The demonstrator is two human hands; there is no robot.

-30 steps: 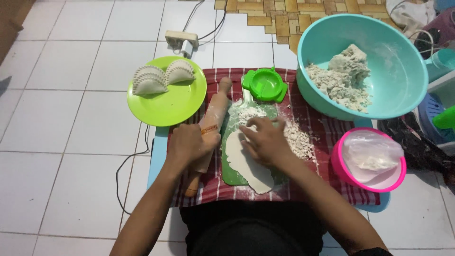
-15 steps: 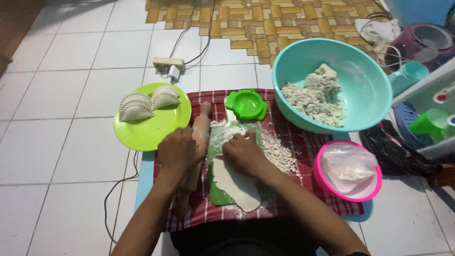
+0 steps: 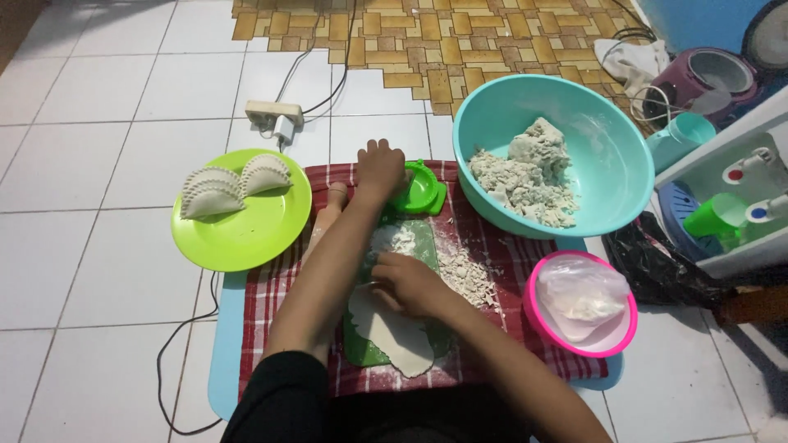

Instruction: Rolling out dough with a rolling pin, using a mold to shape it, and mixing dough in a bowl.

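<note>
Reaching forward, the left hand point(image 3: 380, 168) rests flat, fingers open, on the green dumpling mold point(image 3: 420, 190). The right hand point(image 3: 406, 283) presses open on the rolled dough sheet point(image 3: 396, 332) under it. Pulling hard could tear this thin dough.

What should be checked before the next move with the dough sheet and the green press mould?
1. Left hand on the green press mould: ok.
2. Right hand resting on the rolled dough sheet: ok.
3. Dough sheet lying wholly on the green board: not ok, it overhangs the near edge.
4. Mould open or shut: cannot tell.
5. Free space on the green plate beside the two shaped pastries: ok.
</note>
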